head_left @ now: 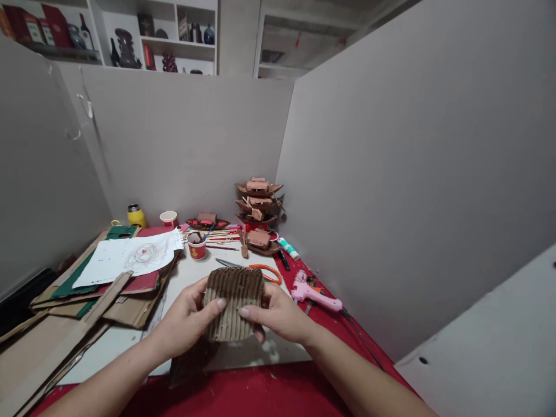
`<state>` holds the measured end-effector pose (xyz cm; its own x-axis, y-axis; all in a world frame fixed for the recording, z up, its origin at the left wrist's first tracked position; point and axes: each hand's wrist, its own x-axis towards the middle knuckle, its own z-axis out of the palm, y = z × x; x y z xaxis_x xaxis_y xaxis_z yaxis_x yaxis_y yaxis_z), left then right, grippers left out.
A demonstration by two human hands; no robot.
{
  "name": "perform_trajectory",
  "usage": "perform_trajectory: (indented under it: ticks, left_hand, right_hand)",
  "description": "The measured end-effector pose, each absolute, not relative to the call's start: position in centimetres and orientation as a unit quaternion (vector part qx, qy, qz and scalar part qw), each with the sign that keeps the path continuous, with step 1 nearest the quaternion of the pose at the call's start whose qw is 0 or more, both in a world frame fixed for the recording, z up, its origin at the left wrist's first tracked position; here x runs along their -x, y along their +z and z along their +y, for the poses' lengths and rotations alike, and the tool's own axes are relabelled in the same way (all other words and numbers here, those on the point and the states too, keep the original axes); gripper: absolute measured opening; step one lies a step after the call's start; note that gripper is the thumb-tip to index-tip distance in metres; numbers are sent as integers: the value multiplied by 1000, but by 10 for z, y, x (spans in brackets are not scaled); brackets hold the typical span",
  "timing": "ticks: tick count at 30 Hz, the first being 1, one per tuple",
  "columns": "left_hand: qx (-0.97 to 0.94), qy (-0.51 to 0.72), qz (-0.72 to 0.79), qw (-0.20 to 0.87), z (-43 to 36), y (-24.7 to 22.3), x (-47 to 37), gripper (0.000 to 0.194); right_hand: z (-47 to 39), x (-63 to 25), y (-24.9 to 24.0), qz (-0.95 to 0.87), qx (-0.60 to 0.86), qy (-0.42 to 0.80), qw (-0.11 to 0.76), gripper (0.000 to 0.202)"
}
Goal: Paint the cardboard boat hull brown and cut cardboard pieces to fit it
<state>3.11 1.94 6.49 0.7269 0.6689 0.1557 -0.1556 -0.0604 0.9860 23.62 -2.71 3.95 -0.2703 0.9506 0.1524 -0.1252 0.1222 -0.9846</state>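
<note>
A brown piece of corrugated cardboard (234,289), its ridges facing me and its top edge curved, is held up over the white board. My left hand (191,315) grips its left side, thumb on the front. On the right side my right hand (280,313) holds it the same way, the thumb pressed on the ridges and fingers behind. Just beyond the piece lie scissors with orange handles (271,272), partly hidden by it. A dark brown piece (193,359) rests below my left hand near the board's front edge.
Cardboard sheets (125,310) and a drawing (130,258) lie at the left. A pink glue gun (319,296) with a cable is on the red cloth (260,394) at the right. Behind stand a paper cup (197,249), sticks, model boats (259,240) and a yellow bottle (136,216).
</note>
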Motion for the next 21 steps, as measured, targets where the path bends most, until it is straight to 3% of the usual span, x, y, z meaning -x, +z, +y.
perform_trajectory:
  ticks: [3, 5, 8, 12, 15, 18, 21]
  left_hand:
    - [-668, 278, 209, 658, 19, 64, -29, 42]
    - [-683, 270, 207, 647, 17, 66, -28, 34]
    - [-746, 311, 199, 554, 12, 69, -27, 16]
    - [-809, 344, 199, 433, 10, 69, -27, 20]
    - [-767, 322, 234, 504, 14, 68, -29, 15]
    - [-702, 289, 252, 600, 20, 65, -30, 26]
    - [-687, 292, 250, 617, 22, 60, -33, 32]
  right_hand:
    - [-28, -237, 40, -580, 355, 556, 478, 40]
    - [-29, -237, 41, -585, 352, 555, 475, 38]
    - [-33, -235, 42, -602, 358, 523, 486, 36]
    - [-34, -231, 41, -602, 370, 484, 515, 40]
    - [-31, -230, 41, -598, 367, 499, 509, 35]
    - [-27, -230, 40, -585, 359, 528, 500, 37]
    - [-26, -230, 39, -574, 355, 545, 498, 42]
